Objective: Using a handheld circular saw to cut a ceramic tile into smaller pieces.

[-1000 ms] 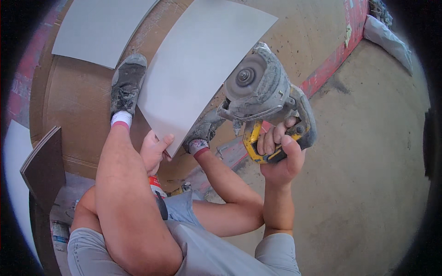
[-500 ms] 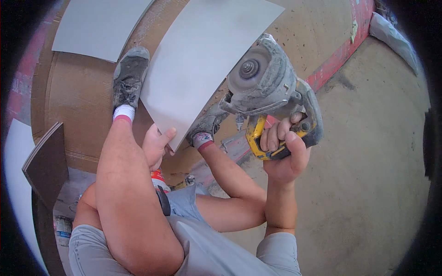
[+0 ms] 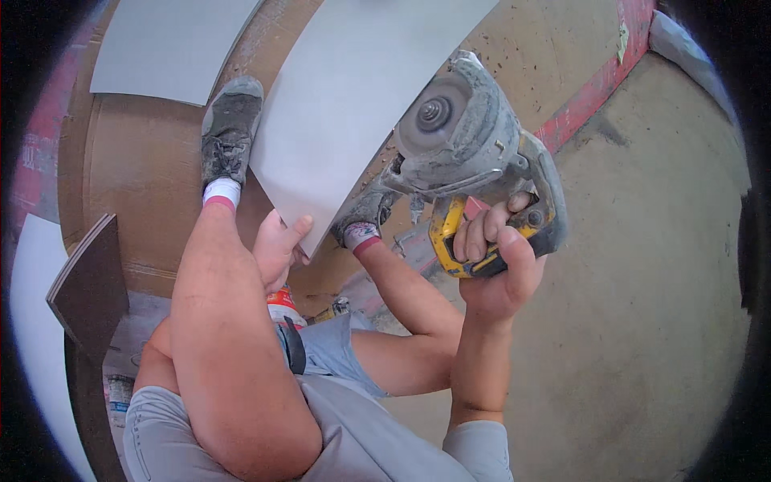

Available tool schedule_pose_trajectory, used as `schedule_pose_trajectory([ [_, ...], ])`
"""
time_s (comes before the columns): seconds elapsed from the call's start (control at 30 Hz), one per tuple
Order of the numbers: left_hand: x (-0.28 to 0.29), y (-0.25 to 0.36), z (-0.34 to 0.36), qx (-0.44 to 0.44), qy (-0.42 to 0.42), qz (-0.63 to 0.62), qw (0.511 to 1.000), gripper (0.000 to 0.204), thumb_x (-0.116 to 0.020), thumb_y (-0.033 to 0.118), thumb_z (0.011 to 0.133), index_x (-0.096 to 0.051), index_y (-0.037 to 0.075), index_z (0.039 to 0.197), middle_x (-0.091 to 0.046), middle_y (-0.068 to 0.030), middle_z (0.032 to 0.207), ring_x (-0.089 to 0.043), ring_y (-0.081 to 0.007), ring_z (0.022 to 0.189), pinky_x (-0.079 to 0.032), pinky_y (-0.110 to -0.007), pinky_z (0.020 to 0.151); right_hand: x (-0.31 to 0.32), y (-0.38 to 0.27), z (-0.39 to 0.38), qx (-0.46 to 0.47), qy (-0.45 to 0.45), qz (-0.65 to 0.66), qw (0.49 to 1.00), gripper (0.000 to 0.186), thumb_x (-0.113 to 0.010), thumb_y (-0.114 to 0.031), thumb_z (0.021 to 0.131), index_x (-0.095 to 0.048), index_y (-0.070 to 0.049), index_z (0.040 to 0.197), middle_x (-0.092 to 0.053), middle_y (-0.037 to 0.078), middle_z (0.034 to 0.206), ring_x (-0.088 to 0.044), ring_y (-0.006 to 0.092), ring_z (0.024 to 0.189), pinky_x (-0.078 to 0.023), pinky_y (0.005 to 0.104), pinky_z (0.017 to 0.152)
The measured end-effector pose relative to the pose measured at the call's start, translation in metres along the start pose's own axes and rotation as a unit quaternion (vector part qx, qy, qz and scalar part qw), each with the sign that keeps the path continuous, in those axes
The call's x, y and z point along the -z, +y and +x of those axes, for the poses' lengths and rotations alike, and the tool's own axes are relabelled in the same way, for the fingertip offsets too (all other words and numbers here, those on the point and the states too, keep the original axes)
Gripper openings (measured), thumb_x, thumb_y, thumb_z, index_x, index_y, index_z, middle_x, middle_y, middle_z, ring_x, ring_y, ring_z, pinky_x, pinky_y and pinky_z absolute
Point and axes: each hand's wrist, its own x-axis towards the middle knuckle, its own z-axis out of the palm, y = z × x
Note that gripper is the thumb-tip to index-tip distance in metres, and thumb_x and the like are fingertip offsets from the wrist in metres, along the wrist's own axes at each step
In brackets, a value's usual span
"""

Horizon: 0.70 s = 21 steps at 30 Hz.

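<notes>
I grip the lower corner of a long white panel (image 3: 345, 104) with my left hand (image 3: 275, 251), thumb on top of it. My right hand (image 3: 502, 253) is closed around the yellow-and-black handle of a dusty power cutter (image 3: 482, 161). Its round blade (image 3: 432, 114) faces up beside the panel's right edge; whether the two touch I cannot tell. The panel lies over cardboard (image 3: 128, 193), between my left shoe (image 3: 229, 132) and my right shoe (image 3: 361, 210), which it partly hides.
Another white panel (image 3: 169, 48) lies at the upper left. Dark stacked boards (image 3: 88, 289), a white sheet (image 3: 36, 321) and a small can (image 3: 120, 394) are at the lower left. A red-and-white container (image 3: 285, 305) sits between my legs. A red strip (image 3: 586, 104) borders the concrete floor (image 3: 626, 305).
The cutter, my hands and the panel appear slightly higher and farther right in the picture, along with much of the surroundings. Both grips are unchanged.
</notes>
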Motion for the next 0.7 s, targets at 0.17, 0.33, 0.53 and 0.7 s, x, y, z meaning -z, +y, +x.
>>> schedule_pose_trajectory([
  [0.17, -0.005, 0.002, -0.001, 0.008, -0.017, 0.015, 1.000, 0.049, -0.070, 0.037, 0.097, -0.052, 0.005, 0.128, -0.067, -0.0049, 0.106, -0.063, -0.0131, 0.078, -0.049, -0.028, 0.056, 0.008, -0.004, -0.005, 0.004, -0.017, 0.004, 1.000, 0.034, -0.055, -0.010, 0.089, -0.045, -0.004, 0.121, -0.047, 0.005, 0.079, -0.048, 0.0152, 0.059, -0.044, 0.0328, 0.055],
  [0.33, -0.003, -0.001, 0.001, 0.004, -0.024, 0.045, 0.999, 0.052, -0.070, 0.042, 0.097, -0.052, 0.006, 0.131, -0.068, -0.0034, 0.107, -0.063, -0.0126, 0.079, -0.047, -0.029, 0.057, 0.016, -0.003, -0.007, 0.016, -0.056, 0.012, 0.998, 0.034, -0.054, -0.011, 0.091, -0.045, -0.002, 0.123, -0.045, 0.004, 0.081, -0.046, 0.0138, 0.060, -0.044, 0.0313, 0.055],
  [0.53, -0.005, 0.003, -0.002, 0.007, -0.005, 0.016, 1.000, 0.050, -0.072, 0.037, 0.096, -0.052, 0.002, 0.125, -0.066, -0.0077, 0.106, -0.064, -0.0146, 0.079, -0.050, -0.028, 0.055, 0.009, -0.002, -0.005, 0.011, -0.032, -0.010, 0.999, 0.033, -0.054, -0.011, 0.091, -0.045, -0.003, 0.122, -0.044, 0.003, 0.079, -0.047, 0.0145, 0.062, -0.044, 0.0313, 0.056],
  [0.7, -0.005, -0.003, -0.002, -0.005, -0.009, 0.016, 1.000, 0.053, -0.074, 0.040, 0.094, -0.052, 0.003, 0.126, -0.066, -0.0073, 0.107, -0.064, -0.0141, 0.080, -0.050, -0.028, 0.055, 0.006, -0.002, -0.005, 0.004, -0.022, -0.013, 1.000, 0.032, -0.054, -0.012, 0.091, -0.045, -0.004, 0.121, -0.044, 0.003, 0.079, -0.048, 0.0142, 0.063, -0.044, 0.0316, 0.057],
])
